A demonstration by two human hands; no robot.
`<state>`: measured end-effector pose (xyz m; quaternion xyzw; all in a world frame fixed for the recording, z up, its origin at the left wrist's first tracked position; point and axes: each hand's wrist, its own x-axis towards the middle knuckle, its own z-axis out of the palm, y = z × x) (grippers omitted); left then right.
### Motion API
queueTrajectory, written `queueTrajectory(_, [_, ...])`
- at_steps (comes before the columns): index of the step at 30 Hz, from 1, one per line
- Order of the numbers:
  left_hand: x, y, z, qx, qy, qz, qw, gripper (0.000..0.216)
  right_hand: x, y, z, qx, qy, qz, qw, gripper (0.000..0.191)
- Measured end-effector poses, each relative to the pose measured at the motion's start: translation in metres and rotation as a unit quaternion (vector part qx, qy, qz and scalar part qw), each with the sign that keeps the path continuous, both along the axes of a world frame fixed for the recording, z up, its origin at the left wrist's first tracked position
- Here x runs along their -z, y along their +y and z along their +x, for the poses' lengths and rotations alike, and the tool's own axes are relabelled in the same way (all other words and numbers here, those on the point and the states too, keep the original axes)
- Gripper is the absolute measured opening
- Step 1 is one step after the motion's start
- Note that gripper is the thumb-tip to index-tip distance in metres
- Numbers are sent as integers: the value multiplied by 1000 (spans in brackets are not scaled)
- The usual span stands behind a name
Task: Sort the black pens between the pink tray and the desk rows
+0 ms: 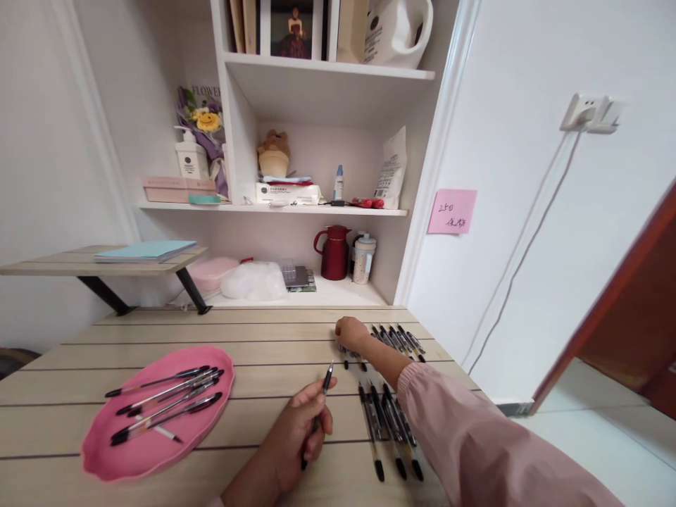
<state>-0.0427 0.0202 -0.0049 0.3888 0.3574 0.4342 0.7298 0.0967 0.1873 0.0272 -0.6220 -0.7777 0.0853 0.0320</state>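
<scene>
Lying on the tray: I count about six black tray pens (169, 398), bunched side by side with their ends pointing left and down, on the pink tray (113, 454) at the left of the table (253, 331).
Left hand: my view has the left hand (296, 440) just right of the tray, near the front edge of the table, with its fingers wrapped round one pen.
Held pen: the held pen (326, 384) is black and slants up to the right. Its thin tip sticks out above the fingers and its other end shows below the palm.
Near row: the near row (388, 429) of black pens lies on the table just right of the left hand, partly under the forearm.
Right hand: the right hand (351, 332) is stretched to the far side of the table, knuckles up, with its fingers curled down on the left end of the far row. I cannot tell whether it pinches a pen or only presses on them.
Far row: the far row (398, 339) of black pens lies near the back right corner of the table.
Sleeve: a pink sleeve (475, 443) covers the right forearm.
Shelves: the shelves (317, 209) stand behind the table, with a red jug (334, 253) low down.
Right wall: I see a pink note (451, 211), and further right a socket (589, 113) with a cable hanging from it.
</scene>
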Motion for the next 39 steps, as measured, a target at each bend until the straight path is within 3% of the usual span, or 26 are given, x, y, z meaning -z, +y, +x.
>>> queueTrajectory(12, [0, 0, 0, -6, 3, 3, 1000, 52, -1, -5, 8, 9, 80, 11, 997, 24])
queueTrajectory(19, [1, 0, 1, -15, 8, 6, 1000, 52, -11, -12, 11, 38, 210, 5, 977, 10])
queueTrajectory(22, [1, 0, 2, -35, 6, 16, 999, 48, -12, -35, 6, 36, 287, -31, 957, 29])
queueTrajectory(25, [0, 0, 3, -60, 5, 26, 998, 40, -7, -69, -5, 22, 375, -100, 921, 48])
queueTrajectory(27, [-1, 0, 5, -70, 10, 29, 997, 35, -2, -91, -13, 38, 516, -178, 837, 41])
queueTrajectory(30, [-1, -1, 5, -76, 29, 29, 996, 31, 4, -111, -23, 88, 619, -165, 763, 38])
queueTrajectory(34, [-1, -2, 5, -86, 48, 25, 995, 29, 6, -116, -28, 87, 670, -141, 724, 36])
queueTrajectory(39, [-2, -3, 4, -88, 36, 13, 995, 28, 4, -117, -26, 71, 698, -180, 689, 37])
